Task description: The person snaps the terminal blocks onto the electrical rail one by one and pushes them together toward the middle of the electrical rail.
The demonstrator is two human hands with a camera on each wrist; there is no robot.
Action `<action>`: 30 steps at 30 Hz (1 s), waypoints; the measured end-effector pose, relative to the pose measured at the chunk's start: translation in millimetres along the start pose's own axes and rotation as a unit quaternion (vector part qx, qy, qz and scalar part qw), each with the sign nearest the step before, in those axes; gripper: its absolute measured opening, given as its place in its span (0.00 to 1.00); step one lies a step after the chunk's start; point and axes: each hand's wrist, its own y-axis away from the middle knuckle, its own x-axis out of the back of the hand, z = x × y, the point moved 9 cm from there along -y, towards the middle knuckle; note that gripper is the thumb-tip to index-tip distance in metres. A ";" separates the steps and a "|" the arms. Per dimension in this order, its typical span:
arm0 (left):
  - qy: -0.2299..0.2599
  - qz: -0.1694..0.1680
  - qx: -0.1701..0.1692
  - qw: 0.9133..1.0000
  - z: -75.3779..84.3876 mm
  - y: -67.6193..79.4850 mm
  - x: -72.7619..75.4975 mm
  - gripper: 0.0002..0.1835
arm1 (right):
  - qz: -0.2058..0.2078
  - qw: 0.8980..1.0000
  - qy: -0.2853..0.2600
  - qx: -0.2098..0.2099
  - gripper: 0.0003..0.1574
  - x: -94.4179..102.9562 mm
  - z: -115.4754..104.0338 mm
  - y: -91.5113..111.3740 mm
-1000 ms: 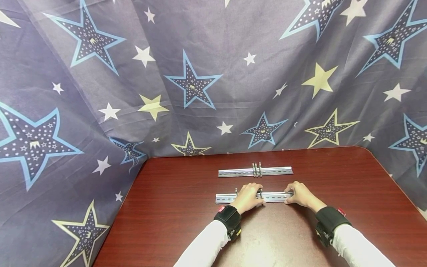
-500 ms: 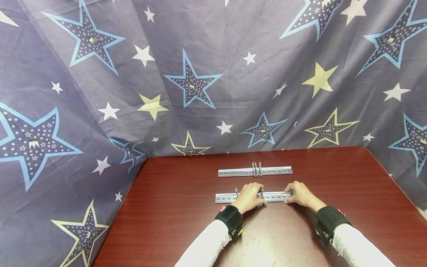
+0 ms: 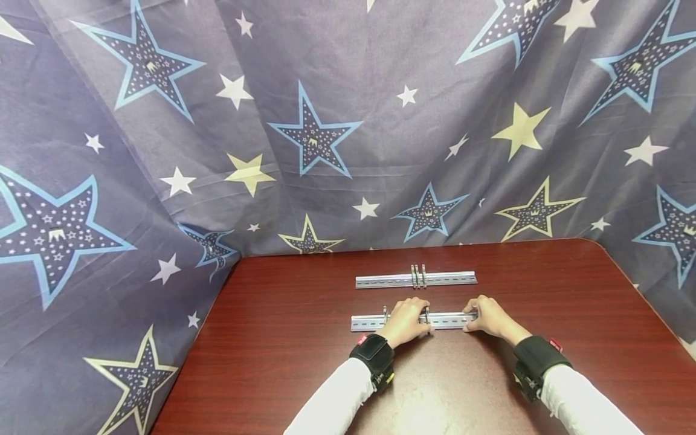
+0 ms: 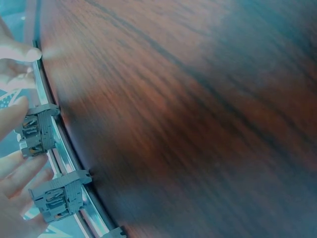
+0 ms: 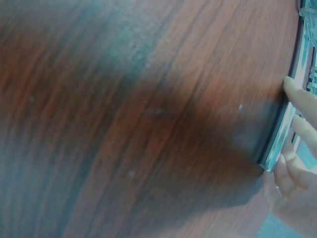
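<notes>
A slotted metal DIN rail [image 3: 450, 321] lies on the table in front of me. My left hand [image 3: 403, 323] pinches a grey terminal block [image 4: 37, 133] on that rail, thumb on one side and fingers on the other. A second terminal block [image 4: 60, 197] sits on the rail under the left hand, and part of a third block [image 4: 115, 233] shows at the bottom of the left wrist view. At the rail's right end, my right hand [image 3: 489, 317] grips it between thumb and fingers; the right wrist view shows this rail end [image 5: 278, 139] too.
Behind the hands, a second DIN rail [image 3: 380, 281] lies roughly parallel, with several upright terminal blocks [image 3: 418, 277] close together near its middle. The brown wooden table [image 3: 283, 338] meets a star-patterned curtain [image 3: 337, 199] at the back and sides.
My left hand has shifted very slightly right along the rail, together with the terminal block. The right hand holds the rail end in the same place.
</notes>
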 end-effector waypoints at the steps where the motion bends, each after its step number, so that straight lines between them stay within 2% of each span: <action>1: 0.002 -0.001 -0.001 1.000 0.0 0.2 -0.3 0.27 | -0.001 1.000 0.000 0.000 0.19 0.0 0.0 0.1; 6: 0.001 -0.007 0.012 1.000 -2.1 1.3 -3.1 0.30 | -0.001 1.000 -0.001 -0.004 0.19 -0.5 0.5 0.4; 8: -0.004 -0.014 0.030 0.999 -1.2 2.7 0.0 0.31 | -0.002 1.000 -0.001 -0.006 0.19 -0.9 0.9 0.6; 13: -0.010 -0.010 0.045 0.999 -4.9 5.9 7.2 0.31 | 0.000 1.000 -0.003 -0.004 0.19 -1.0 1.5 0.7; 21: 0.002 0.001 0.042 0.999 -16.3 14.9 20.9 0.29 | -0.001 1.000 -0.009 -0.010 0.19 -0.3 2.4 1.1; 30: 0.011 -0.025 0.054 0.998 -33.9 23.7 24.2 0.31 | 0.004 1.000 -0.008 -0.012 0.19 -1.0 4.3 1.7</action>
